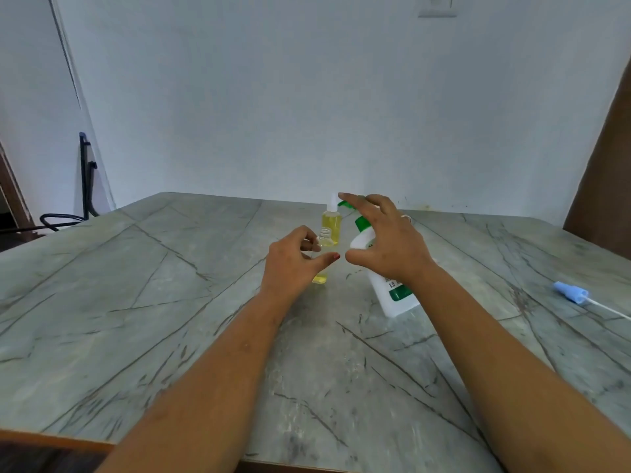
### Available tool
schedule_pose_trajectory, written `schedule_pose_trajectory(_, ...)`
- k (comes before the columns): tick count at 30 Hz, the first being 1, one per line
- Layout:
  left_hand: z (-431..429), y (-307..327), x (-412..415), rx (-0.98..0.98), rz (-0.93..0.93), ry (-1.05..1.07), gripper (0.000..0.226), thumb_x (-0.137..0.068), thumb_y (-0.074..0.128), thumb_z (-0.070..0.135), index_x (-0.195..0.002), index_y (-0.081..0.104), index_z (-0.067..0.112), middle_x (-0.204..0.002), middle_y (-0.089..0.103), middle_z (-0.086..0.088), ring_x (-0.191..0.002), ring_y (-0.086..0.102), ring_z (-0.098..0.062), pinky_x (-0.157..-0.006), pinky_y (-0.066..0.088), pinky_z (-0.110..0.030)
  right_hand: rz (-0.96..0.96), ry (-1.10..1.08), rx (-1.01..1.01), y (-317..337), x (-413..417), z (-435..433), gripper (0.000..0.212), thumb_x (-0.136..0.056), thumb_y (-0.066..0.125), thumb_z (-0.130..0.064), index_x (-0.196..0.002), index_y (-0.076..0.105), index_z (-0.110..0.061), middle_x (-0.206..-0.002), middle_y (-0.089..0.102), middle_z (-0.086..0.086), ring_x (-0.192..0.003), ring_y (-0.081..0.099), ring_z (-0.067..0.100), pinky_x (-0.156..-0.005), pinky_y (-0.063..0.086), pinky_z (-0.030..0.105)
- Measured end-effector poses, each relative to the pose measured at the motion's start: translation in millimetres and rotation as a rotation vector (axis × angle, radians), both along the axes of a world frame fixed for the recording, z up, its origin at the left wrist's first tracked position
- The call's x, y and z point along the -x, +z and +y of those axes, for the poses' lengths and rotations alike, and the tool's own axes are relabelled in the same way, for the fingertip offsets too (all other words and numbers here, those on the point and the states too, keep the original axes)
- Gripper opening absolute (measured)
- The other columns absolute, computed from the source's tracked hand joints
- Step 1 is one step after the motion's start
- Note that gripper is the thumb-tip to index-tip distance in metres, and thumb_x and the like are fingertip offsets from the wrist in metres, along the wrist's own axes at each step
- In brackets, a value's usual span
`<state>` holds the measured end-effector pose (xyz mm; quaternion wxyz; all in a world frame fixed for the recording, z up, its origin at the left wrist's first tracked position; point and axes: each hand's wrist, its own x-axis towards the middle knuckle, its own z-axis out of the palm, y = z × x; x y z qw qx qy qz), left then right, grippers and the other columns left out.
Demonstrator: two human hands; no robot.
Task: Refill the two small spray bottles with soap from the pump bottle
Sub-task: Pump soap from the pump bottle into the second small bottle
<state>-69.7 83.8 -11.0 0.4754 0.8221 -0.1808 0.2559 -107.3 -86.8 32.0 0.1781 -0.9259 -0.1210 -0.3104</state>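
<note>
A small uncapped spray bottle (320, 277) stands mid-table with a little yellow liquid at its bottom. My left hand (293, 257) holds it, thumb across the front and fingers curled at its left side. Just behind it stands a second small spray bottle (331, 224), capped in white and nearly full of yellow liquid. The white and green pump bottle (392, 295) stands to the right, leaning in this view. My right hand (386, 237) hovers over its top with fingers spread and hides most of the pump. Its index fingertip is at the green pump nozzle (344, 204).
A blue spray cap with a white dip tube (571, 292) lies on the grey marble table (170, 319) at the far right. A white wall rises behind the table. A black stand and cable (85, 179) sit off the table's left.
</note>
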Motion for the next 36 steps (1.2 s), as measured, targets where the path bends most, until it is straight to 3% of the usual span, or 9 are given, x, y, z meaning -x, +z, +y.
schedule_pose_trajectory(5,0,1,2,-0.003,0.009,-0.008,0.039,-0.067,0.076,0.047,-0.091,0.055,0.024,-0.091,0.062,0.006,-0.083,0.061,-0.011,-0.072,0.051,-0.019,-0.004,-0.036,0.065,-2,-1,-1,0.085,-0.069,0.065,-0.044,-0.135,0.015,-0.063,-0.148,0.028,-0.006,-0.117,0.048,0.026,-0.083,0.049,0.040)
schedule_pose_trajectory(14,-1,1,3,-0.013,-0.001,-0.023,0.038,-0.067,0.076,0.047,-0.089,0.055,0.025,-0.088,0.061,0.009,-0.082,0.061,-0.009,-0.068,0.049,-0.015,-0.062,-0.084,0.163,9,6,2,0.084,-0.068,0.071,-0.037,-0.136,0.026,-0.058,-0.143,0.020,-0.006,-0.109,0.046,0.026,-0.074,0.051,0.031)
schedule_pose_trajectory(18,-1,1,3,-0.016,0.003,-0.021,0.037,-0.066,0.076,0.049,-0.087,0.054,0.029,-0.084,0.060,0.013,-0.074,0.059,-0.003,-0.061,0.043,-0.009,-0.063,-0.059,0.148,13,8,0,0.105,-0.063,0.075,-0.038,-0.140,0.007,-0.057,-0.137,0.025,-0.004,-0.102,0.049,0.021,-0.069,0.047,0.025)
schedule_pose_trajectory(21,-1,0,3,-0.013,-0.005,-0.022,0.036,-0.064,0.076,0.050,-0.085,0.053,0.031,-0.082,0.059,0.015,-0.072,0.058,0.002,-0.060,0.043,-0.009,-0.044,-0.001,-0.003,12,7,-4,0.117,-0.060,0.076,-0.039,-0.144,-0.005,-0.048,-0.117,0.042,-0.001,-0.093,0.047,0.017,-0.070,0.040,0.025)
schedule_pose_trajectory(25,-3,1,4,-0.015,0.003,-0.022,0.036,-0.065,0.076,0.050,-0.085,0.053,0.032,-0.083,0.058,0.015,-0.071,0.057,0.001,-0.059,0.042,-0.009,-0.008,0.019,-0.139,5,6,-10,0.106,-0.061,0.075,-0.039,-0.144,0.008,-0.042,-0.098,0.048,-0.005,-0.082,0.050,0.019,-0.068,0.042,0.028)
schedule_pose_trajectory(28,-4,1,4,-0.013,0.005,-0.024,0.037,-0.065,0.076,0.049,-0.087,0.054,0.030,-0.084,0.058,0.014,-0.074,0.058,-0.003,-0.059,0.041,-0.007,-0.040,0.024,-0.147,4,7,-8,0.092,-0.057,0.068,-0.045,-0.137,0.022,-0.044,-0.090,0.047,-0.010,-0.075,0.049,0.015,-0.059,0.038,0.022)
schedule_pose_trajectory(31,-4,2,5,-0.008,0.002,-0.032,0.037,-0.066,0.076,0.048,-0.089,0.054,0.029,-0.084,0.059,0.013,-0.075,0.059,-0.003,-0.060,0.041,-0.006,-0.069,0.042,-0.124,5,10,-5,0.086,-0.053,0.062,-0.046,-0.133,0.028,-0.045,-0.080,0.044,-0.019,-0.069,0.045,0.007,-0.055,0.031,0.017)
schedule_pose_trajectory(36,-2,2,6,0.015,-0.011,-0.049,0.037,-0.066,0.078,0.046,-0.090,0.056,0.027,-0.081,0.060,0.014,-0.075,0.061,0.000,-0.064,0.047,-0.010,-0.081,-0.024,0.065,8,12,0,0.085,-0.057,0.063,-0.050,-0.133,0.025,-0.047,-0.085,0.048,-0.010,-0.080,0.046,0.016,-0.059,0.034,0.023)
